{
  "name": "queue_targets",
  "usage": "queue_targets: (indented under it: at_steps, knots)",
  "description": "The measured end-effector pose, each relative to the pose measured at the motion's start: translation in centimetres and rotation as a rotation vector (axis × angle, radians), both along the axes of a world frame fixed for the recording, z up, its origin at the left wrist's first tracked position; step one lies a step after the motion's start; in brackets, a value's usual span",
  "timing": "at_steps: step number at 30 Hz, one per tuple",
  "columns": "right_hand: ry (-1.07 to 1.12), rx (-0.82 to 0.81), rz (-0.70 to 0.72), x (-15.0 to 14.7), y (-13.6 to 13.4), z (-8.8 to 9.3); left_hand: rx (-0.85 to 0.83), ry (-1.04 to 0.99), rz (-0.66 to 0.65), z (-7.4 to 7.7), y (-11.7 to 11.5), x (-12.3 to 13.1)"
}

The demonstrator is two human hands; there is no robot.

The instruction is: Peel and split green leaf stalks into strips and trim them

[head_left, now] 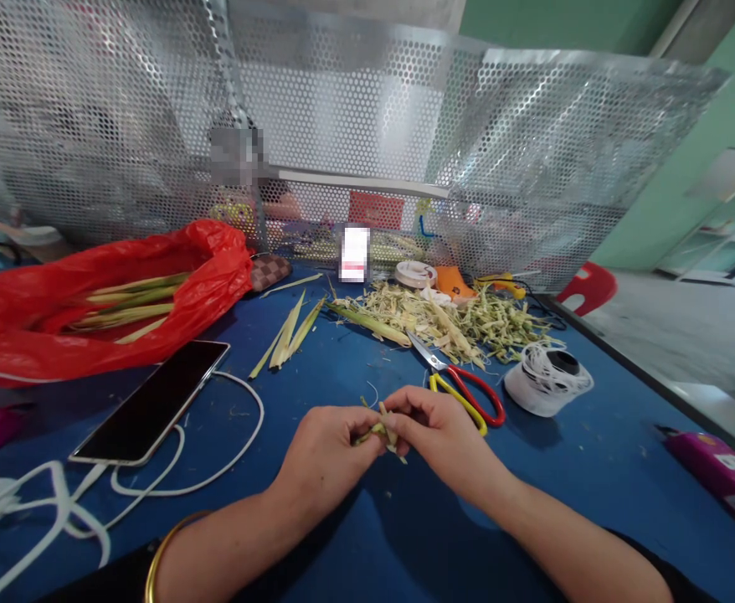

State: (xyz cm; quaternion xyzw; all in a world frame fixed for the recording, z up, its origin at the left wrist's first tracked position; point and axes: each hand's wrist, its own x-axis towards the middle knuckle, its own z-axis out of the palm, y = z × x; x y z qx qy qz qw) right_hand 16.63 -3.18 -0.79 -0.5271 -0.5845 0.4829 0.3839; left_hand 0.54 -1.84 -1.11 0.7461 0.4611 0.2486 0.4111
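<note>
Between the fingertips of both hands is a small pale green strip of dried leaf [394, 436], bent or knotted, partly hidden by the fingers. My left hand [331, 448] pinches it from the left, thumb and forefinger closed. From the right, my right hand [434, 425] grips the same strip with its fingertips. Scissors [459, 383] with one red and one yellow handle lie partly open just beyond my right hand. Right of them stands a spool of white string [547, 381]. A pile of leaf scraps and small knotted pieces [455, 322] lies farther back.
On the left lie a red plastic bag [217, 260] holding long leaves, a phone [154, 406] and a looping white cable [251, 444]. Loose leaf strips [289, 335] rest mid-table. A perforated sheet [355, 100] rises behind. A purple package [719, 473] sits at right.
</note>
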Motion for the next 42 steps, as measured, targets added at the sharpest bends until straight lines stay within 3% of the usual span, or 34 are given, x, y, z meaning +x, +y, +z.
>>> queue_targets:
  at_steps: [4, 9, 14, 20, 26, 34, 42]
  knots:
    - [-0.112, 0.067, -0.083, 0.2, 0.0, -0.2, -0.008, 0.025, -0.041, -0.2, -0.1, 0.1]
    - [-0.23, 0.182, -0.13, 0.6, 0.0, -0.1, -0.327, -0.122, -0.172, 0.1, 0.1, 0.4]
    - [-0.323, 0.382, -0.06, 0.3, -0.2, 0.0, -0.519, -0.141, -0.268, 0.7, -0.1, 0.4]
    - [-0.281, 0.334, -0.119, -0.3, -0.3, 0.0, -0.651, -0.18, -0.332, 0.7, -0.1, 0.3]
    - [-0.215, 0.296, -0.072, -0.6, -0.3, -0.1, -0.711, -0.198, -0.276, 0.8, -0.3, 0.5]
    - [-0.163, 0.391, -0.049, -1.1, -0.4, -0.3, -0.709, -0.219, -0.267, 0.0, -0.9, 0.7]
    - [-0.193, 0.178, -0.046, 1.1, 0.8, 0.2, -0.674, -0.361, -0.022, 0.6, 0.0, 0.4]
